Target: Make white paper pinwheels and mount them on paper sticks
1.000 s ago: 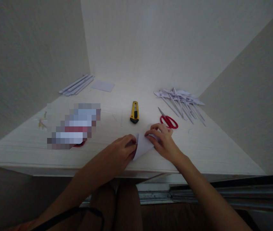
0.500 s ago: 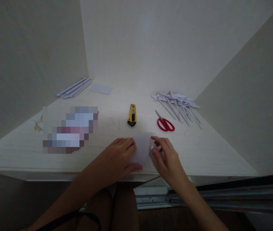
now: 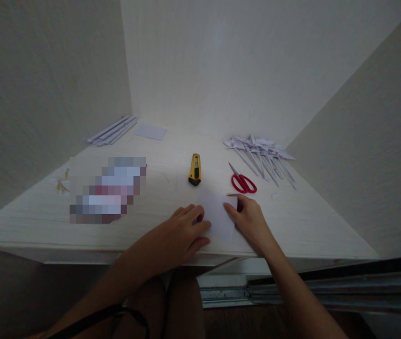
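Observation:
A small white sheet of paper (image 3: 219, 217) lies at the table's front edge between my hands. My right hand (image 3: 252, 216) pinches its right edge near the far corner, thumb on top and index finger stretched along the far side. On the left edge rests my left hand (image 3: 189, 230), fingers curled, with thumb and index finger reaching over the paper; its other fingers hide that edge. Just beyond the sheet lies a yellow and black utility knife (image 3: 195, 169). Red-handled scissors (image 3: 243, 181) lie closed beyond my right hand, their tip pointing away.
Several folded paper pieces with thin rolled stems (image 3: 260, 150) are heaped at the back right. Rolled paper sticks (image 3: 114, 130) and a flat paper piece (image 3: 150, 132) lie at the back left. A blurred-out object (image 3: 108, 190) sits at left. Walls (image 3: 200, 61) enclose the table.
The right side of the paper, raised before, now lies flatter and spreads further right. My right hand has moved slightly right with its edge, and my left hand's fingers have shifted slightly.

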Tool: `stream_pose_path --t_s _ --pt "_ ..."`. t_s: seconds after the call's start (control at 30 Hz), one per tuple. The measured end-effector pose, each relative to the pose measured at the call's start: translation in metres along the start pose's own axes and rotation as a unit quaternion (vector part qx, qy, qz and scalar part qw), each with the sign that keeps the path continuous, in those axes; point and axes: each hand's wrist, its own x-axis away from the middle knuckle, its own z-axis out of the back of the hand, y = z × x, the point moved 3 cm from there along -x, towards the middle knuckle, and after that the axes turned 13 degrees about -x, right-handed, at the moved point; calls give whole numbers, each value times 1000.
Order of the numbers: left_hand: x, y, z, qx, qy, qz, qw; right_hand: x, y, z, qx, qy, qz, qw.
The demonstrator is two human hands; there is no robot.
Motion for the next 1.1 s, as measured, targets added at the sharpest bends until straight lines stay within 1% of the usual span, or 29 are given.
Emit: stream_pose_path --t_s 0.07,0.13,0.23,0.3,0.43,0.53,0.6,0.7,0.77,0.87,1.0,1.1 --pt "1 -1 0 -7 8 15 1000 -2 0 -1 11 9 6 1000" --pt "2 -2 0 -21 17 29 999 1 -2 -1 5 40 24 999" --pt "2 -3 -1 -31 24 27 999 7 -5 -3 -13 71 60 996" --pt "2 -2 -1 -31 28 21 999 11 -9 -4 -4 64 104 992" --pt "2 -3 0 -34 42 22 998 19 -17 -8 6 30 244 969" --pt "3 -5 0 -18 57 22 998 22 -18 -12 41 -12 290 956" --pt "4 -8 -1 6 59 27 998 22 -20 -15 61 -51 294 952" --pt "5 -11 -1 43 44 23 998 22 -23 -18 60 -109 284 951" --pt "6 -14 0 29 38 46 998 22 -23 -19 42 -135 272 952" --pt "10 -16 2 -18 42 82 996 21 -21 -18 5 -149 253 956" --pt "14 -13 2 -26 44 56 997 21 -21 -17 -18 -142 228 963" --pt "16 -13 3 -32 59 61 996 24 -26 -21 -14 -150 230 961"
